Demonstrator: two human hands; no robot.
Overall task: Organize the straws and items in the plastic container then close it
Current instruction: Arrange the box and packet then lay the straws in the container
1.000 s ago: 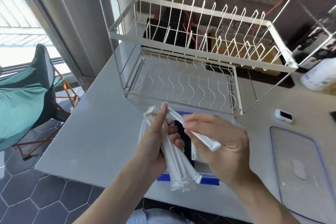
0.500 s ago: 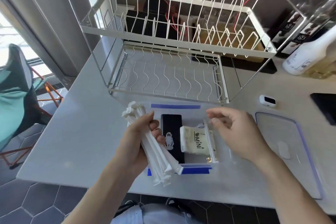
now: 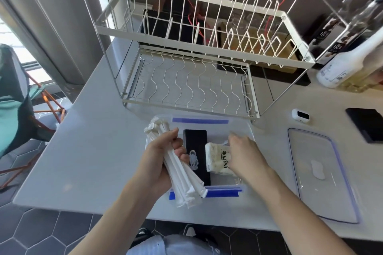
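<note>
**A:** Report the left hand.

**B:** I see the left hand (image 3: pixel 163 159) at centre frame, fingers curled round a bundle of white paper-wrapped straws (image 3: pixel 182 174). The bundle runs diagonally, its upper ends toward the upper left and its lower ends overhanging the near rim of the plastic container (image 3: pixel 226 189).

**A:** Report the right hand.

**B:** I see the right hand (image 3: pixel 244 155) just right of centre, reaching down into the container. Its fingers are at the white tissue pack (image 3: pixel 215 157) marked "MINI". The fingertips are blurred and partly hidden; I cannot tell whether they pinch the pack or only touch it.

**A:** Container position and contents?

**B:** The container sits open on the white countertop (image 3: pixel 83 151), at lower centre of the frame, just in front of the wire dish rack (image 3: pixel 196 51). Blue strips mark its near and far rims. Inside, a black rectangular case (image 3: pixel 196 141) lies beside the tissue pack, on its left.

**A:** Lid?

**B:** The clear lid (image 3: pixel 323 176) with a blue edge lies flat on the countertop at the right of the frame, apart from the container.
</note>
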